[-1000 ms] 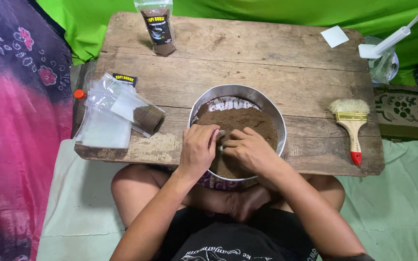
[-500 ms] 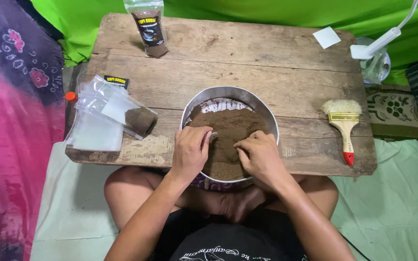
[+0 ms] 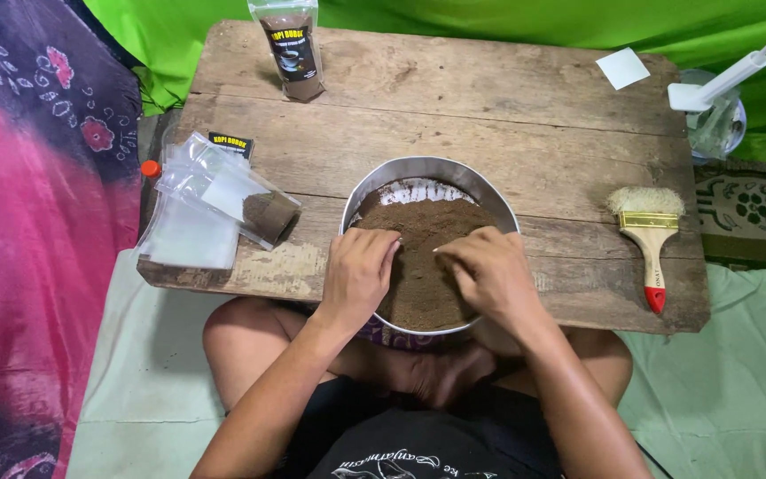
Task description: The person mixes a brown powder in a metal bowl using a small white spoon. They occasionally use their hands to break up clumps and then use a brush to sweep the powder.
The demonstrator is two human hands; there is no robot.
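At the far left hangs a patterned cloth (image 3: 28,222) in purple and pink, cut off by the edge of the view. Beside it starts a low wooden table (image 3: 454,115) of rough, worn planks, set on a pale green mat (image 3: 161,355), with bright green fabric (image 3: 507,18) behind.

On the table's left end lies a loose heap of clear plastic pouches (image 3: 201,200), one part filled with brown powder; a small orange cap (image 3: 150,168) peeks out past them. At the back edge stands a filled pouch (image 3: 292,49) of dark powder, its top cut off by the frame.

At the near middle sits a round metal pan (image 3: 427,170), overhanging the table's near edge and holding a mound of brown powder (image 3: 423,257). The left hand (image 3: 358,275) rests on the powder at the pan's left side, fingers curled and together. The right hand (image 3: 489,275) lies on the powder opposite, fingers bent and close together, tips pointing toward the left hand. Whether either pinches anything cannot be told; the fingertips are partly sunk or hidden.

Further right lie a white paper square (image 3: 623,67) and a paintbrush (image 3: 648,232) with a red-tipped wooden handle. At the right edge a white lamp arm (image 3: 729,75) crosses a clear glass jar (image 3: 718,120), both cut off. The pan's near rim is hidden by the wrists.
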